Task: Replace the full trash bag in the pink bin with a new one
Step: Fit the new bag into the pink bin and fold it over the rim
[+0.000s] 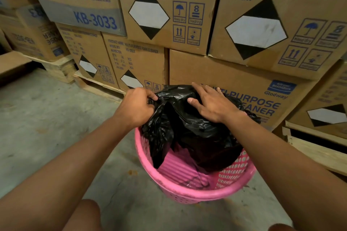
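Pink bin (189, 191), round plastic lattice; crinkly glossy black bag (195, 127) bunched over rim. Left hand (136, 106) fisted on bag edge, right hand (214, 103) flat on top, fingers spread.

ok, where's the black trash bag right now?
Head view, centre: the black trash bag bunches over the far side of the pink bin, left hand pinching its edge, right hand flat on top.
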`<state>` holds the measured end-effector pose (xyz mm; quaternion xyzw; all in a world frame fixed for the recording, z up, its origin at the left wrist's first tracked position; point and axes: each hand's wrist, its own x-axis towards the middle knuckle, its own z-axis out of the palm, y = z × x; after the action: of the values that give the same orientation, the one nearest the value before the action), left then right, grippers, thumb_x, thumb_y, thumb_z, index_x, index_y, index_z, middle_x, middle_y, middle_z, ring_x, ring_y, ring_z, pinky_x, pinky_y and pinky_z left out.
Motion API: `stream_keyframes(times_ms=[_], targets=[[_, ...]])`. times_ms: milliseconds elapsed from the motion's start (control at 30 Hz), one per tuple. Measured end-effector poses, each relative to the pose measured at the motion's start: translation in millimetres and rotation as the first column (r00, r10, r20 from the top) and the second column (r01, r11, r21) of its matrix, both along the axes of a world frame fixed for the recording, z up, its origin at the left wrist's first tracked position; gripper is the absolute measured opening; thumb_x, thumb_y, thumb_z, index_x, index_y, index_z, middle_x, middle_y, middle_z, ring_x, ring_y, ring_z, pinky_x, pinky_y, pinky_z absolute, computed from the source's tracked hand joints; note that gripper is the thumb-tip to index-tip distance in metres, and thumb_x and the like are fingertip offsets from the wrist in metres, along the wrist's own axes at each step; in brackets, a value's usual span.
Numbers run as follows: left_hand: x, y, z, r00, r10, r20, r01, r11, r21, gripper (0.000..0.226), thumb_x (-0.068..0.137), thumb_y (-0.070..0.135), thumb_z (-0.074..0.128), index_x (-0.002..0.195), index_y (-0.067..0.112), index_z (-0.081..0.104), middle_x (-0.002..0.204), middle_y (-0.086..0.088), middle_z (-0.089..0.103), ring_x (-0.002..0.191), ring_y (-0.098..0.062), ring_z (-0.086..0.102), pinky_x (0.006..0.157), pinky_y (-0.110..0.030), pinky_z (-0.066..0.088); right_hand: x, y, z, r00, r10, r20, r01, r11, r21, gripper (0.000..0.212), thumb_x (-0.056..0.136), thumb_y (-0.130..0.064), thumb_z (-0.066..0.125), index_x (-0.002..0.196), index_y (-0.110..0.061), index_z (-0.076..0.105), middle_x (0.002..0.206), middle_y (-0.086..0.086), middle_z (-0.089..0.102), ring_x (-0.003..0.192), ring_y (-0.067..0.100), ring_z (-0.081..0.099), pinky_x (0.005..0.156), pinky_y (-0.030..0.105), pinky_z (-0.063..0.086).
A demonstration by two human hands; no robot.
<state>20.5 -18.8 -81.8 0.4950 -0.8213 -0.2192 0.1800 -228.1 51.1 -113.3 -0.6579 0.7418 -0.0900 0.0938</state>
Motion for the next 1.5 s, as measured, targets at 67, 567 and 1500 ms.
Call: stream_keyframes(times_ms=[67,567,1500], targets=[[0.7,-2.7,-0.2,1.0,-0.013,0.022,0.012,0.999,0.052,0.035,0.081,0.011,0.074,0.115,0.02,0.073,0.089,0.005,0.073,0.072,-0.015,0.07,0.06,-0.016,0.049,0.3,-0.1,-0.2,1.0,-0.012,-0.008,0.012,1.0,0.018,0.085,0.095,-0.076,0.023,0.163,-0.025,0.012,0.169,0.009,0.021,0.157,0.026,0.013,0.126,0.056,0.003],[16.8,-18.4,11.1,0.985,-0.174,0.008,0.151,0.879,0.453,0.12,0.049,0.003,0.076,0.157,0.016,0.026,0.125,-0.007,0.067,0.113,-0.023,0.066,0.095,-0.043,0.057,1.2,1.8,-2.6,0.998,0.0,-0.066,0.006,0.996,0.093,0.106,0.083,-0.09,0.027,0.164,-0.026,0.004,0.172,0.006,0.0,0.158,0.024,-0.005,0.124,0.055,-0.011],[54.7,0.9,-38.1,0.941,-0.109,-0.321,0.287,0.761,0.581,0.11,0.064,-0.002,0.084,0.148,0.037,0.025,0.126,0.0,0.065,0.115,-0.014,0.066,0.1,-0.042,0.053,-2.2,2.9,-6.4,0.993,0.021,-0.113,-0.013,0.997,0.07,0.095,0.091,-0.08,0.032,0.164,-0.027,0.002,0.172,0.001,0.001,0.158,0.021,-0.002,0.126,0.05,-0.003]])
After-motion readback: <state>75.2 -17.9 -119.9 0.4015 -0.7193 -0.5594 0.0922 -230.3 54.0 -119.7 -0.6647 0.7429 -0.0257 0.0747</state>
